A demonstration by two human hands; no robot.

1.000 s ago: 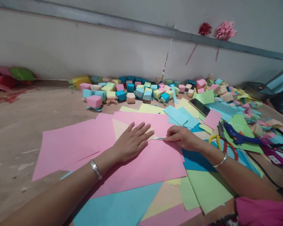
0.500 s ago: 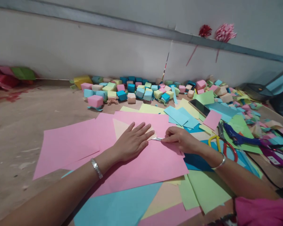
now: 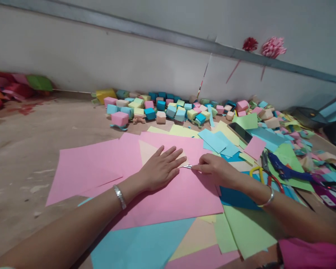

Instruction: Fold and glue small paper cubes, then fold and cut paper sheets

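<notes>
My left hand lies flat with its fingers spread, pressing on a cream paper piece that rests on a large pink paper sheet. Most of the cream piece is hidden beneath the palm. From the right, my right hand is closed around a slim silver craft knife. Its forefinger stretches along the tool, and the tip points left at the edge of the cream piece, close to my left fingertips. The rest of the knife is inside the hand.
Rows of small coloured paper boxes line the wall. To the right lie a phone, scissors, a purple-and-blue glue gun and paper scraps. Blue and green sheets overlap nearer me.
The camera view has shifted slightly, so the background sits a little further right and lower at the right side. Both hands keep nearly the same pose on the paper.
</notes>
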